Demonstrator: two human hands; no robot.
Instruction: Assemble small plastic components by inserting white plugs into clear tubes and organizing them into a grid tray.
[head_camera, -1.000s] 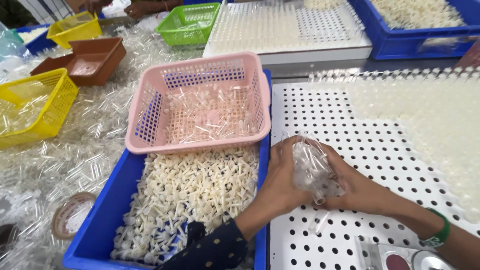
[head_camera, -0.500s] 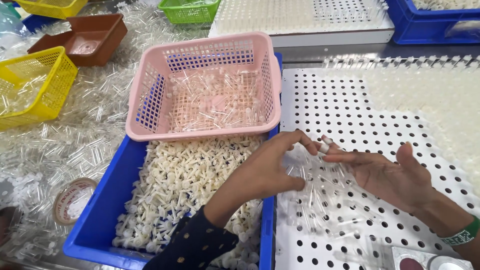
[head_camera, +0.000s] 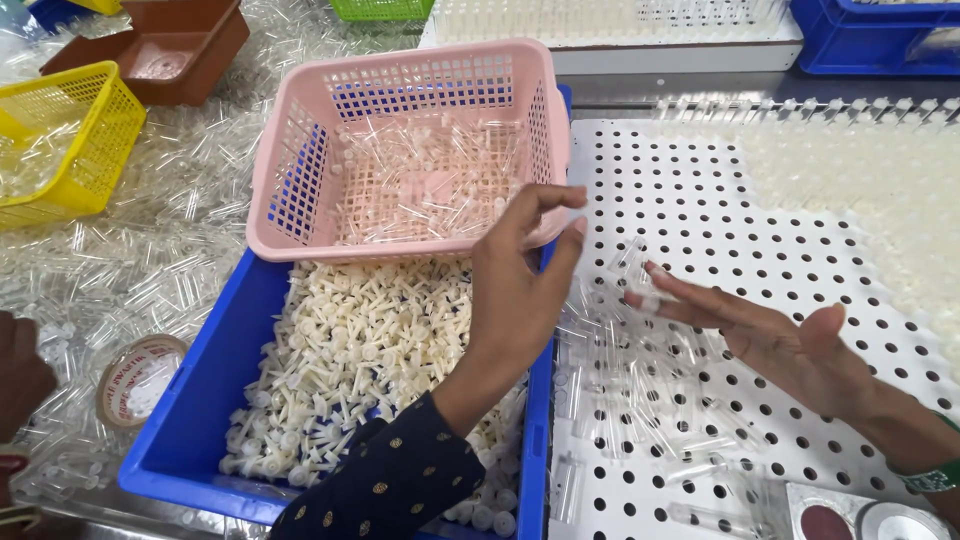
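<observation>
My left hand (head_camera: 520, 285) is raised over the edge of the blue crate (head_camera: 200, 420), fingers spread, holding nothing. My right hand (head_camera: 770, 335) lies flat and open, palm up, above the white perforated board (head_camera: 760, 210). Between and under the hands, several clear plastic tubes (head_camera: 630, 390) lie scattered loose on the board. The blue crate holds a heap of small white plastic plungers (head_camera: 350, 360). A pink mesh basket (head_camera: 300, 170) with clear tubes inside rests on the crate's far end.
A yellow mesh basket (head_camera: 95, 130) and a brown tray (head_camera: 200, 45) stand at the left among loose clear tubes. A tape roll (head_camera: 135, 380) lies left of the crate. Another person's hand (head_camera: 20, 375) shows at the left edge. Round tins (head_camera: 860, 520) sit bottom right.
Both hands held a bunch of clear tubes together a second ago. They have opened and moved apart, and the tubes now lie spread on the perforated board.
</observation>
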